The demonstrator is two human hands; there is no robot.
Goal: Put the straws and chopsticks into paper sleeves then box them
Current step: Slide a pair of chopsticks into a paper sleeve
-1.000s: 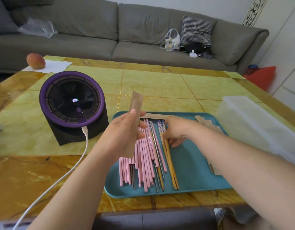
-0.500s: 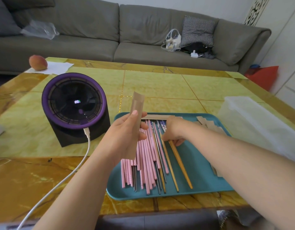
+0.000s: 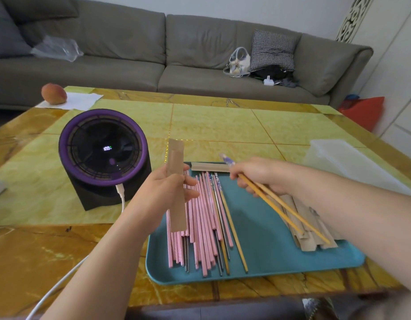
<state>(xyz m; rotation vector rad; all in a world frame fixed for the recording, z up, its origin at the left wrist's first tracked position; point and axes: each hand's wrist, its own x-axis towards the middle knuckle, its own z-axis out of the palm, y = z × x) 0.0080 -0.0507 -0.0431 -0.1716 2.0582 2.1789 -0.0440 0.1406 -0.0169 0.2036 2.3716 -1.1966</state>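
My left hand [image 3: 167,190] holds a brown paper sleeve [image 3: 176,185] upright over the left end of a teal tray [image 3: 269,264]. Gripped in my right hand [image 3: 257,175] is a pair of wooden chopsticks [image 3: 285,210], lifted above the tray with the patterned tops poking out past the fingers. Several pink straws [image 3: 200,218], metal straws and one more chopstick [image 3: 232,227] lie side by side on the tray. A stack of paper sleeves [image 3: 313,229] rests at the tray's right, partly under my right forearm. A clear plastic box [image 3: 338,160] stands to the right of the tray.
A purple and black round fan [image 3: 103,153] with a white cable [image 3: 61,282] stands left of the tray. A peach [image 3: 54,93] sits on white paper at the table's far left corner. A grey sofa [image 3: 176,54] with a bag and cushion lies behind the table.
My right hand closed on two chopsticks in the tray, then lifted them up and to the right. The left hand kept the sleeve upright in about the same place.
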